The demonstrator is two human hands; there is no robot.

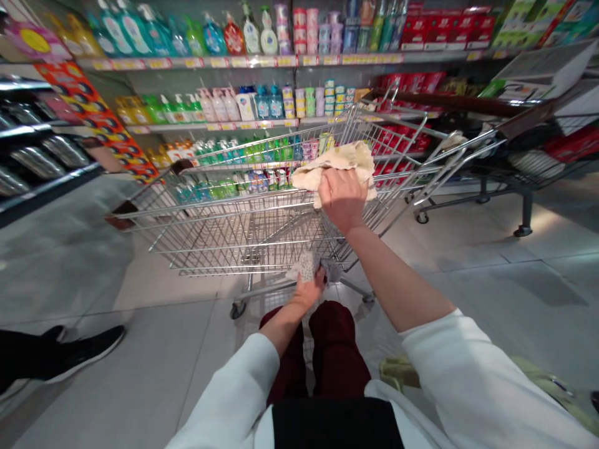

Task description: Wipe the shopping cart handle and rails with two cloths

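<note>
A metal shopping cart (224, 215) stands side-on before me, its wire basket holding nothing that I can make out. My right hand (344, 196) grips a cream patterned cloth (344, 157) against the cart's upper rail; its fingers are bent into the fabric. Lower down, my left hand (309, 288) is closed round a grey patterned cloth (307, 265), close to the bottom of the basket. A darker grey bunch of fabric (332, 270) shows beside that hand. The left fingertips are partly hidden.
Shelves of pump bottles (234, 34) and tubs line the back. A second cart (524, 149), loaded with boxes, stands at the right. A person's black shoe (87, 352) is on the floor at the left. A greenish bag-like item (397, 372) lies behind my right arm.
</note>
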